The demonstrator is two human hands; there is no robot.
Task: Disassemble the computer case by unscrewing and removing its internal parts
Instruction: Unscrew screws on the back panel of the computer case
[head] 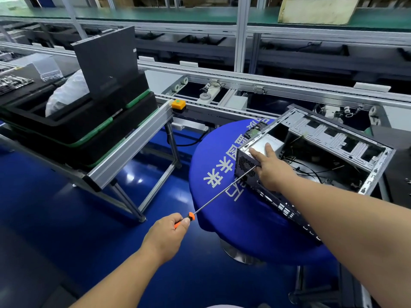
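An open grey computer case [340, 134] lies on its side on a round table with a blue cloth [213, 156]. Loose black cables [311, 170] lie inside it. A silver power supply [270, 141] sits in the case's near-left corner. My right hand [270, 167] rests on that corner, fingers out flat over the power supply. My left hand [169, 234] grips the orange and black handle of a long screwdriver [222, 191]. Its thin shaft reaches up to the rear panel of the case, just under my right hand.
A metal-framed stand at left carries stacked black trays [73, 125], a white bag and an upright dark panel [106, 61]. An orange button box [178, 104] sits on the conveyor rail behind. Circuit boards lie at far left. The floor is blue.
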